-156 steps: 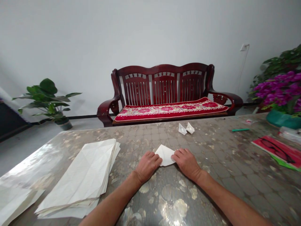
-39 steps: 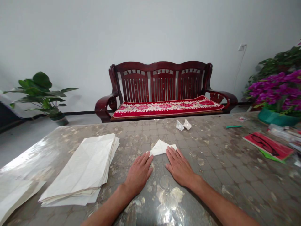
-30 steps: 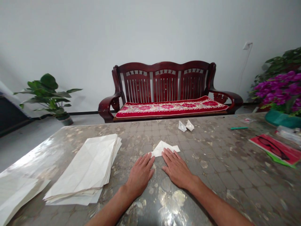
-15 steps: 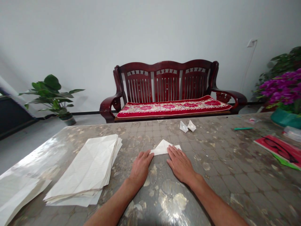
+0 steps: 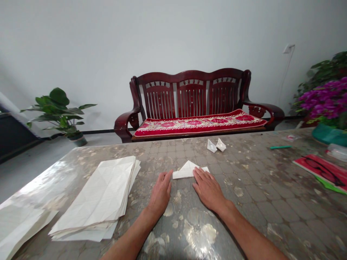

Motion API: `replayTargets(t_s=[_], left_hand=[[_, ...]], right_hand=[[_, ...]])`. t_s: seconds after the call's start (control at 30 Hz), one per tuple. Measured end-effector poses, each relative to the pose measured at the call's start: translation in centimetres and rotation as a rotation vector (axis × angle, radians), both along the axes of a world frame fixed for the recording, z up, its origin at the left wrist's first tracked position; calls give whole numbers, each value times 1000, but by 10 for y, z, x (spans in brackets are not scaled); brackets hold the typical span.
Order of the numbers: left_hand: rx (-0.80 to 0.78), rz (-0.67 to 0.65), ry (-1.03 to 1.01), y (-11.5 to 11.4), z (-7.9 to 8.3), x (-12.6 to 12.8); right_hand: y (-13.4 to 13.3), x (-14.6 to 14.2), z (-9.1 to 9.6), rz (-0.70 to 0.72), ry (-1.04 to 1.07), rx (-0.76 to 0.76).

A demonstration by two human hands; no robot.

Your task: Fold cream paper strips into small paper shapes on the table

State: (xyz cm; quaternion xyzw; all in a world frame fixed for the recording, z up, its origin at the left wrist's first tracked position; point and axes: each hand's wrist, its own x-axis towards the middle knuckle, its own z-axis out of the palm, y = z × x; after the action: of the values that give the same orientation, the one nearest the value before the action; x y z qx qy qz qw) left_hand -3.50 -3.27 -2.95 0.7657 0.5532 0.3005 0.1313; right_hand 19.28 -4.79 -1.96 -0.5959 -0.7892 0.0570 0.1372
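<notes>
Left hand: fingers loosely extended, gripping nothing; fingertip beside the paper's left end (contact cannot be told).
Right hand: laid flat, fingers spread a little, nothing pinched; fingertips over the right part of the paper.
Paper: one, white, folded, peak pointing away, strip along the near edge; on the table, before and between the hands. Pressing a crease appears to be the step in hand; best done with the right hand steady, the left running firmly along the strip, edges kept aligned.
Stack: white sheets, left.
Boats: two, paper, beyond the hands.
Sofa: dark red, behind the table.
</notes>
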Motion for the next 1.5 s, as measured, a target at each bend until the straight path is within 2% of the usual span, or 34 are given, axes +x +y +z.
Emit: replayTargets(t_s=[0.3,0.73,0.9,1.1,1.17,1.23,1.4,1.5], left_hand=[[-4,47,-233,12,-4,-7],[-292,16,-706,12,6,-9],[-316,45,-806,13,11,-9],[-224,60,-615,12,2,-6],[-156,99,-506,8,3,-5],[-53,85,-353,2,6,-1],[130,-244,34,-6,11,25],[131,-334,220,-1,3,42]], right_hand=[[0,-1,1,-10,-7,-15],[1,0,-2,-4,-4,12],[1,0,-4,1,-6,29],[1,0,-4,0,2,14],[0,0,-3,7,-1,6],[-1,1,-1,17,-9,-5],[-4,0,2,47,-23,-3],[-5,-1,1,47,-22,3]])
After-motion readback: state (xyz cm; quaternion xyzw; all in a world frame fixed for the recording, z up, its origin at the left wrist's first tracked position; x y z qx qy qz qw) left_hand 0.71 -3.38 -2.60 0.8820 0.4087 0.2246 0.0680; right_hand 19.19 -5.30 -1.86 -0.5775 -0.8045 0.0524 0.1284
